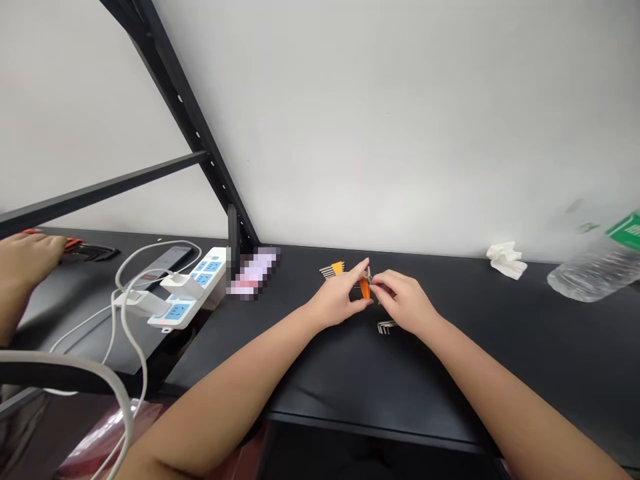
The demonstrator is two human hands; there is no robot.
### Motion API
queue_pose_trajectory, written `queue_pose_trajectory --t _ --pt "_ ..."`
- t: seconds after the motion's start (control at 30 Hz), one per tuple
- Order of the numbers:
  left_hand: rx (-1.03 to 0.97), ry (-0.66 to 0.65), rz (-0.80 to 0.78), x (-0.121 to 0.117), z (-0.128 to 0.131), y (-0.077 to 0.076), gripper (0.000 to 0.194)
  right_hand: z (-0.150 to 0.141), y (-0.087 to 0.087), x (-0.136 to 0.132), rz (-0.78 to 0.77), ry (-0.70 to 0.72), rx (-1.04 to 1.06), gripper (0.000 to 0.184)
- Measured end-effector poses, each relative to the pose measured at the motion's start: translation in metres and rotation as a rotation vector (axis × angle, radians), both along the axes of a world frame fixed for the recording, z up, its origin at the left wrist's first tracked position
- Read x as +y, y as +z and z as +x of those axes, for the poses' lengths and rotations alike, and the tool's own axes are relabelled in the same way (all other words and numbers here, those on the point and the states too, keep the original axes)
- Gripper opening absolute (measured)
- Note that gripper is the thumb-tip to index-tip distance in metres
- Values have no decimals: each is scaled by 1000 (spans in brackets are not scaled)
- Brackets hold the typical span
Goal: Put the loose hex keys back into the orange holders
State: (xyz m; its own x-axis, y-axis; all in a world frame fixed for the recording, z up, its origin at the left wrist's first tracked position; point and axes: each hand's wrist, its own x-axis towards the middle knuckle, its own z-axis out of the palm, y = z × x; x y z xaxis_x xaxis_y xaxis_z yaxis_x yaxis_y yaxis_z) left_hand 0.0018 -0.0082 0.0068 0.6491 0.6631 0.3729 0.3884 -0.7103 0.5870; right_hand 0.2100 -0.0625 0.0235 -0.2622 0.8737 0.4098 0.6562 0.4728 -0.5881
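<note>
My left hand (pixel 341 297) grips an orange hex key holder (pixel 365 289) between thumb and fingers, just above the black table. Close against it, my right hand (pixel 400 300) pinches a small metal hex key (pixel 370 275) at the holder's upper end. My fingers partly cover both pieces. Several loose L-shaped hex keys (pixel 385 327) lie on the table just below my right hand. Behind my left hand rests a second orange holder (pixel 338 267) with several metal keys sticking out to its left.
A white power strip (pixel 189 293) with plugged-in chargers and white cables stands left, near a phone (pixel 170 260). Another person's hand (pixel 30 260) touches an orange-and-black tool at far left. A black metal frame (pixel 200 143) rises there. Crumpled tissue (pixel 507 260) and a plastic bottle (pixel 595 267) lie right.
</note>
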Motion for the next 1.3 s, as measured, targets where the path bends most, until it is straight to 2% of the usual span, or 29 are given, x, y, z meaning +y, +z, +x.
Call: queue_pose_trajectory --t 0.17,0.37,0.43,0.53,0.63,0.73,0.8,0.93,1.07,1.23,1.3 --pt "-1 -11 -35 0 0 2 78 -1 -4 0 38 49 -69 23" --pt "-25 21 -114 -1 0 0 71 -8 -8 3 -19 -66 -51 22" --pt "-47 15 -135 0 0 -3 73 -4 -5 3 -41 -78 -70 24" --pt "-84 11 -138 3 -1 -7 72 14 5 1 -82 -19 -177 22" --pt "-117 36 -119 6 -3 -8 66 37 14 -4 -210 97 -343 8" --pt "-135 54 -124 9 -4 -7 64 48 15 -7 -389 213 -422 11" --pt "-139 62 -125 10 -5 -7 65 47 12 -7 -444 246 -434 12" --pt "-123 48 -110 10 -5 -6 67 36 6 -6 -440 204 -462 8" --pt "-96 26 -93 10 -5 -5 75 31 8 -8 -510 194 -454 4" --pt "-77 19 -77 12 -4 -6 84 30 16 -5 -768 140 -407 5" --pt "-76 23 -80 12 -4 -6 86 32 18 -3 -825 146 -371 4"
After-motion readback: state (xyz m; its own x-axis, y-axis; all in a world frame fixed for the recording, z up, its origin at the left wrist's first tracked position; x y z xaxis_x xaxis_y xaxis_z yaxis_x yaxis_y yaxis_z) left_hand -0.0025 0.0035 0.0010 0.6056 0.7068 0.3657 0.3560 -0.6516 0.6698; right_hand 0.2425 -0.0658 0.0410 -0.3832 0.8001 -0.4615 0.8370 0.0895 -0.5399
